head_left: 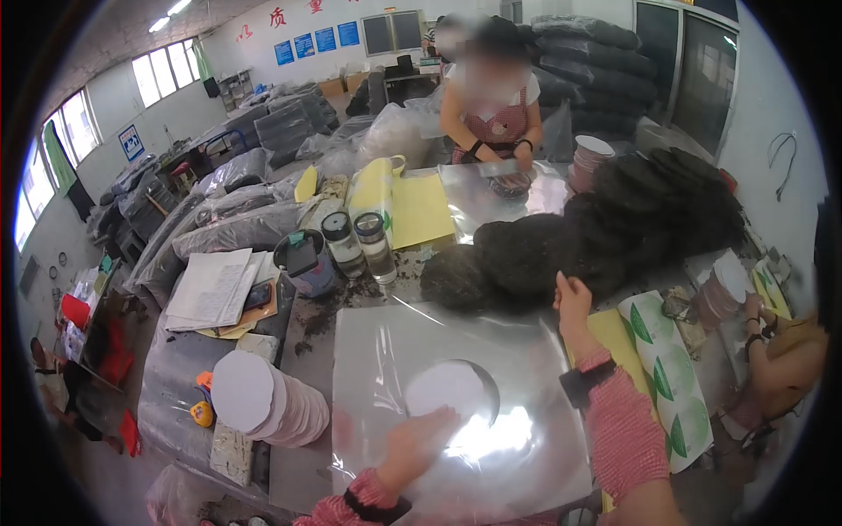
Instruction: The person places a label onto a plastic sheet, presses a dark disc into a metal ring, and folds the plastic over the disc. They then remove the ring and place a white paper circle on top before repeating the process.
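Note:
A round white paper disc [449, 387] lies on a shiny metal sheet [373, 368] in front of me, with a dark curved rim showing along its right side. My left hand [419, 445] rests with its fingers stretched out at the disc's near edge. My right hand [574, 305] is raised at the near side of a pile of dark, rough, rounded cakes [517, 259]. Its fingers are curled together, and whatever they may hold is too small to make out. To the left stands a tall stack of white round paper discs [263, 399].
Two clear jars [360, 247], a bin [305, 267] and papers [210, 294] sit at the left. A green-patterned white sheet [667, 377] lies on the right. Across the table a co-worker [495, 114] handles something; another person [781, 359] sits at right.

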Demonstrator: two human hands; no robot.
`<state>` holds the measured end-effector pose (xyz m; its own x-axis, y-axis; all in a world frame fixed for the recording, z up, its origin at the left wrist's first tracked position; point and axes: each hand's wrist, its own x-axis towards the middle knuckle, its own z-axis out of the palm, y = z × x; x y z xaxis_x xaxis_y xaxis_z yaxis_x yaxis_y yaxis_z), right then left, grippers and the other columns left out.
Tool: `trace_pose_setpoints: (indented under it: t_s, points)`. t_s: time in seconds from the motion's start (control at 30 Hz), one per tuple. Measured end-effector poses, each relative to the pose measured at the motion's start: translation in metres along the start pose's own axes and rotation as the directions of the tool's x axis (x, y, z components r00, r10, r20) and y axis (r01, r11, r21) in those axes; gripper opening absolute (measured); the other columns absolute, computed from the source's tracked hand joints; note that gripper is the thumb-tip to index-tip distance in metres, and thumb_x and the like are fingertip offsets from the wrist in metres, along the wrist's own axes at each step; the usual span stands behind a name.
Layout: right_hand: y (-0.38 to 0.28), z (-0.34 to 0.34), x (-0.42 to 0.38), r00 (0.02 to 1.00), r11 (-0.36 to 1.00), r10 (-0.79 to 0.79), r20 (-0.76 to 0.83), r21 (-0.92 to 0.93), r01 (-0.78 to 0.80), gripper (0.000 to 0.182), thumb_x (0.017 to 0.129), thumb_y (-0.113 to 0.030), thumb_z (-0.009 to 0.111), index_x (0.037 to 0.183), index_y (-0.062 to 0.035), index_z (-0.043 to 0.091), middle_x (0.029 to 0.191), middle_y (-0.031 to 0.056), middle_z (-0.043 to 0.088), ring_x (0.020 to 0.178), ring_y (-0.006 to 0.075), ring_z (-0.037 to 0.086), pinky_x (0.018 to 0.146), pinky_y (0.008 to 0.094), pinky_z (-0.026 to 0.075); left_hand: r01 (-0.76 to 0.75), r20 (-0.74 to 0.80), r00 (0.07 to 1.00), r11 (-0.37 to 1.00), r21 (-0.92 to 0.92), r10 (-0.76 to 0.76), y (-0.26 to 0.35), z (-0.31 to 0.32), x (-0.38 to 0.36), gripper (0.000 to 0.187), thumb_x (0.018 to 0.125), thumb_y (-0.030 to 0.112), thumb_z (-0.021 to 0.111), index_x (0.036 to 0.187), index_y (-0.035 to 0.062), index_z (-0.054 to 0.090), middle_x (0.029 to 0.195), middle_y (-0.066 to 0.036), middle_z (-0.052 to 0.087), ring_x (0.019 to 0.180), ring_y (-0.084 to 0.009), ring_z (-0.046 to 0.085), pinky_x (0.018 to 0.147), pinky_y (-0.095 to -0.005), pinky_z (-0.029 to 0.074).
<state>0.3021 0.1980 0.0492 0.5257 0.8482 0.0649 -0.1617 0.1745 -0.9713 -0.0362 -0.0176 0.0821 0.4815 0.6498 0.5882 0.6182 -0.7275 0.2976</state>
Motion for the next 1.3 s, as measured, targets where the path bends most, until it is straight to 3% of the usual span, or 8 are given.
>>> trace_pose_setpoints:
  t_s: [0.27, 0.4, 0.47, 0.57, 0.67, 0.93, 1.13, 1.3]
  points:
    - [-0.008, -0.035, -0.207, 0.660, 0.753, 0.640, 0.393, -0.150, -0.641, 0.029, 0.096, -0.022, 0.071, 0.075, -0.0074, 0.058, 0.060, -0.0002, 0.053, 0.050, 0.0075, 0.047, 0.048, 0.0244, 0.038, 0.099, -0.004, 0.995, 0.989, -0.110, -0.100, -0.016, 0.011, -0.002, 0.036, 0.086, 0.018, 0.074, 0.118, 0.0030, 0.069, 0.114, -0.013, 0.071, 0.092, -0.0313, 0.069, 0.079, -0.0377, 0.057]
    - [-0.018, -0.030, -0.210, 0.703, 0.810, 0.557, 0.443, -0.478, -0.341, 0.030, 0.093, -0.028, 0.074, 0.094, -0.0003, 0.062, 0.069, 0.0074, 0.059, 0.059, 0.0151, 0.056, 0.052, 0.0287, 0.044, 0.274, 0.172, 0.944, 0.960, 0.063, -0.280, -0.035, 0.025, -0.013, 0.056, 0.084, 0.028, 0.077, 0.131, 0.0016, 0.061, 0.107, -0.017, 0.069, 0.088, -0.0360, 0.066, 0.078, -0.0426, 0.056]
    - [-0.041, -0.015, -0.208, 0.689, 0.443, -0.244, 0.683, -0.554, 0.705, 0.075, 0.075, -0.031, 0.087, 0.130, 0.0043, 0.051, 0.102, 0.0179, 0.060, 0.087, 0.0310, 0.064, 0.073, 0.0388, 0.053, 0.348, 0.400, 0.835, 0.926, 0.146, -0.377, -0.033, 0.016, 0.002, 0.087, 0.073, 0.031, 0.086, 0.141, -0.0074, 0.046, 0.116, -0.020, 0.064, 0.090, -0.0343, 0.067, 0.078, -0.0418, 0.056]
    - [-0.046, 0.034, -0.205, 0.504, 0.339, 0.163, 0.848, -0.528, 0.779, 0.119, 0.055, -0.032, 0.093, 0.148, 0.0092, 0.031, 0.117, 0.0202, 0.051, 0.099, 0.0367, 0.059, 0.085, 0.0415, 0.054, 0.289, 0.561, 0.741, 0.929, 0.230, -0.369, -0.044, 0.021, 0.045, 0.128, 0.052, 0.039, 0.095, 0.144, -0.0206, 0.028, 0.117, -0.026, 0.053, 0.094, -0.0340, 0.067, 0.076, -0.0367, 0.059]
    - [0.023, 0.052, -0.219, 0.535, -0.019, 0.207, 0.819, -0.544, 0.839, 0.089, 0.076, -0.019, 0.079, 0.146, 0.0120, 0.034, 0.112, 0.0217, 0.054, 0.088, 0.0343, 0.062, 0.070, 0.0392, 0.058, 0.163, 0.592, 0.711, 0.907, 0.387, -0.381, -0.043, 0.047, 0.036, 0.128, 0.052, 0.038, 0.095, 0.144, -0.0212, 0.029, 0.116, -0.024, 0.054, 0.096, -0.0325, 0.066, 0.074, -0.0338, 0.060]
    - [0.066, 0.058, -0.216, 0.664, 0.205, 0.102, 0.740, -0.669, 0.714, 0.044, 0.091, -0.006, 0.052, 0.130, 0.0146, 0.047, 0.099, 0.0272, 0.061, 0.082, 0.0388, 0.068, 0.067, 0.0400, 0.059, 0.040, 0.699, 0.688, 0.972, 0.234, -0.196, -0.087, 0.088, 0.014, 0.093, 0.067, 0.024, 0.085, 0.134, -0.0224, 0.041, 0.116, -0.025, 0.057, 0.095, -0.0311, 0.069, 0.071, -0.0344, 0.060]
    - [0.023, 0.045, -0.213, 0.434, 0.096, 0.283, 0.855, -0.476, 0.874, 0.043, 0.084, -0.018, 0.070, 0.115, 0.0114, 0.060, 0.105, 0.0258, 0.062, 0.107, 0.0362, 0.065, 0.086, 0.0423, 0.057, 0.035, 0.546, 0.826, 0.981, 0.193, -0.137, -0.064, 0.056, 0.013, 0.062, 0.071, 0.022, 0.082, 0.120, -0.0071, 0.057, 0.119, -0.020, 0.059, 0.100, -0.0344, 0.064, 0.089, -0.0405, 0.054]
    - [-0.026, -0.078, -0.210, 0.787, 0.351, -0.388, 0.480, -0.713, 0.607, 0.047, 0.082, -0.024, 0.078, 0.118, 0.0032, 0.064, 0.108, 0.0191, 0.065, 0.102, 0.0334, 0.064, 0.086, 0.0429, 0.052, 0.548, -0.248, 0.834, 0.789, 0.276, -0.493, -0.056, -0.030, -0.056, 0.033, 0.090, 0.013, 0.071, 0.118, -0.0009, 0.062, 0.107, -0.017, 0.067, 0.093, -0.0315, 0.067, 0.083, -0.0397, 0.055]
